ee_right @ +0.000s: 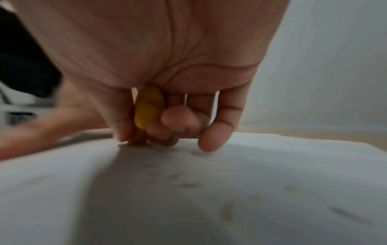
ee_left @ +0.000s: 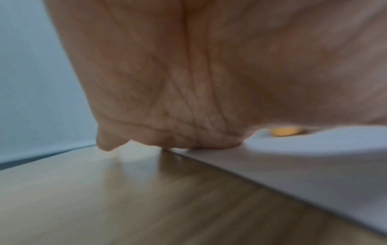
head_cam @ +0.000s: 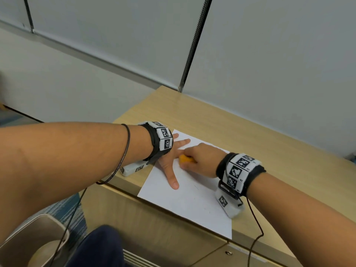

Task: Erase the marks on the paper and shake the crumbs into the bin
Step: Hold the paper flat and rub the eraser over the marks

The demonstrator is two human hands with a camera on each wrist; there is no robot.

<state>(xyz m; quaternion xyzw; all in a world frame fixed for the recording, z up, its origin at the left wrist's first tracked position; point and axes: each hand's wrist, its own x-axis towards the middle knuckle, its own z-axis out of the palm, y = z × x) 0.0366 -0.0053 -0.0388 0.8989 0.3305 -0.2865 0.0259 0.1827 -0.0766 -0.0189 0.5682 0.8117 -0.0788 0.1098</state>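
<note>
A white sheet of paper (head_cam: 190,197) lies on the wooden desk top (head_cam: 250,135), its near edge hanging over the desk front. My left hand (head_cam: 171,160) presses flat on the paper's upper left part, fingers spread and straight. My right hand (head_cam: 200,160) pinches an orange eraser (head_cam: 185,159) and holds its tip down on the paper just right of the left hand. In the right wrist view the eraser (ee_right: 147,107) sits between thumb and fingers, and faint marks and crumbs (ee_right: 188,184) dot the paper (ee_right: 209,199). The left wrist view shows my palm (ee_left: 188,82) on the paper's edge (ee_left: 293,169).
A metal bin (head_cam: 36,239) stands on the floor at the lower left, below the desk's left end. Grey partition walls (head_cam: 269,54) rise behind the desk. Cabinet doors (head_cam: 154,224) sit under the desk top. Cables hang from both wrists.
</note>
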